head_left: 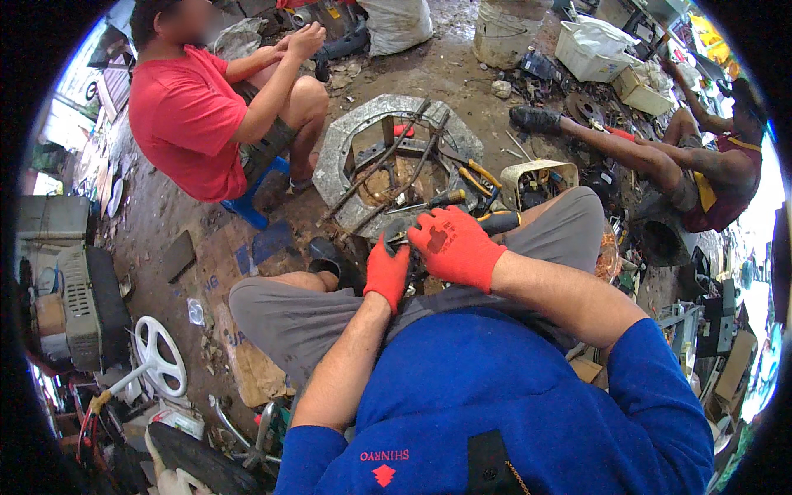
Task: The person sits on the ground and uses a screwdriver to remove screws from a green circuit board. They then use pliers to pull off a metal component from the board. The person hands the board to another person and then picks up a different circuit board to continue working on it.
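My left hand (388, 271), in a red glove, is closed with thumb and fingers around a small dark part that I cannot make out. Right beside it, my right hand (452, 247) in a matching glove curls its fingers over the same spot; they hide what it grips. A black-and-yellow tool handle (499, 221) shows just past the right knuckles. Ahead of both hands lies a grey octagonal ring (338, 157), with rusty bars (388, 177) across it. A screwdriver (445, 199) and yellow-handled pliers (478, 177) rest along its near right side.
A person in a red shirt (186, 124) sits on a blue stool (247, 206) at left. Another person (718, 173) sits at right, one leg stretched inward. A cream container (540, 172) of parts stands by my right knee. A white steering wheel (161, 355) lies at lower left.
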A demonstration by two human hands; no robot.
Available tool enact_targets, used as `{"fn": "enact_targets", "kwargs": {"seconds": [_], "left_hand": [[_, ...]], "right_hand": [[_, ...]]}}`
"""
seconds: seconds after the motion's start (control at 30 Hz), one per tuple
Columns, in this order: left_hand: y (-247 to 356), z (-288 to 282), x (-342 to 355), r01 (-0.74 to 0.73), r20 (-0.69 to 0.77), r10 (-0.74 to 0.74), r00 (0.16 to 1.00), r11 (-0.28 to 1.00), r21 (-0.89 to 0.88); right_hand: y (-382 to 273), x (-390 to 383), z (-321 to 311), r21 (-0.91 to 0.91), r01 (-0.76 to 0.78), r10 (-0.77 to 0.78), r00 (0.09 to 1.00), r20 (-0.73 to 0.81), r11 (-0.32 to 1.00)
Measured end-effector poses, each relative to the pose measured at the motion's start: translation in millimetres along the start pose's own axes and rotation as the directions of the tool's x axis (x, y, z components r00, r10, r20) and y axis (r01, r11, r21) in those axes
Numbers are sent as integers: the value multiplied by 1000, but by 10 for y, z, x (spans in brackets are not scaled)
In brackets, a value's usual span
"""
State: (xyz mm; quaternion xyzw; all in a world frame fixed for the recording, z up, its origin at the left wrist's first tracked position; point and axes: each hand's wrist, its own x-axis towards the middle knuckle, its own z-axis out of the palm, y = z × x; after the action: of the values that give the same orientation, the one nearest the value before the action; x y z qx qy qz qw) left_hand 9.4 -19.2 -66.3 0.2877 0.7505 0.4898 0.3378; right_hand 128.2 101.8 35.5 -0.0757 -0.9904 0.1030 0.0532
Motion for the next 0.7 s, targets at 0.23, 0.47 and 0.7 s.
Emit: {"fn": "enact_targets", "kwargs": {"seconds": [0.23, 0.47, 0.7], "left_hand": [[-168, 14, 55, 21, 31, -18, 999, 996, -90], [56, -130, 38, 177, 303, -3, 953, 817, -549], [375, -216, -88, 326, 481, 129, 867, 583, -744]], "right_hand": [[-43, 63, -67, 63, -99, 95, 993, 68, 993], [154, 6, -81, 332, -210, 203, 978, 54, 920], [245, -94, -88, 424, -270, 257, 962, 90, 864]]}}
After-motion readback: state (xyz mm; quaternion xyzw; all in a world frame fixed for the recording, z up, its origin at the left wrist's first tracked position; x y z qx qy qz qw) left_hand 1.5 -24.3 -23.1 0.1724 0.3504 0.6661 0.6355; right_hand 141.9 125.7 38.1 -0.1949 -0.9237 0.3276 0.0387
